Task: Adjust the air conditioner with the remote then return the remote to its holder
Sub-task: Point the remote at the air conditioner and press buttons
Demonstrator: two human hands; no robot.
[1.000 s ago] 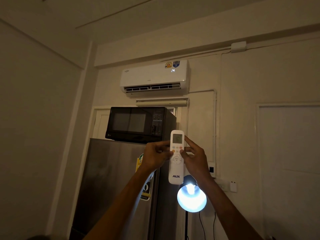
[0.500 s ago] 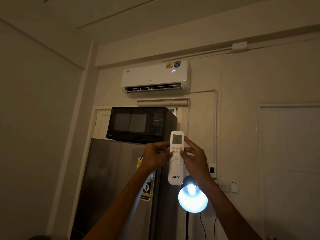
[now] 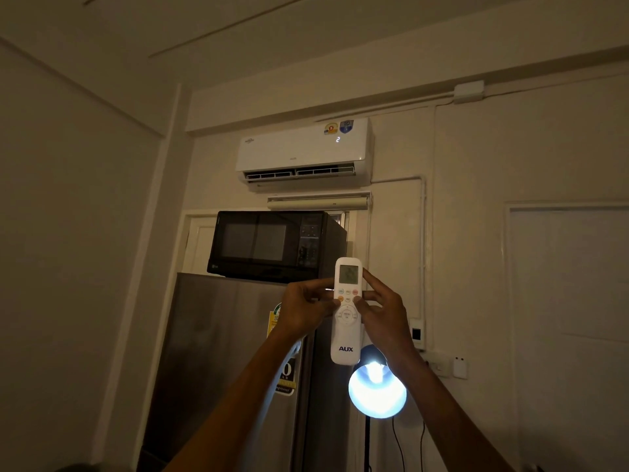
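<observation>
I hold a white AUX remote [image 3: 346, 335] upright in front of me, its screen facing me. My left hand [image 3: 303, 310] grips its left edge, thumb on an orange button. My right hand [image 3: 383, 308] grips the right edge, thumb by the upper buttons and index finger raised beside the screen. High on the wall hangs the white air conditioner [image 3: 303, 151], its louvre open and a lit "2" on its front. I cannot make out a remote holder.
A black microwave [image 3: 272, 245] sits on a steel fridge [image 3: 221, 369] right behind my hands. A lit lamp [image 3: 377, 391] on a stand glows below the remote. Wall switches [image 3: 417, 333] and a white door [image 3: 568, 335] lie to the right.
The air conditioner's display read "24" before and now shows only "2". My hands and the remote have hardly moved.
</observation>
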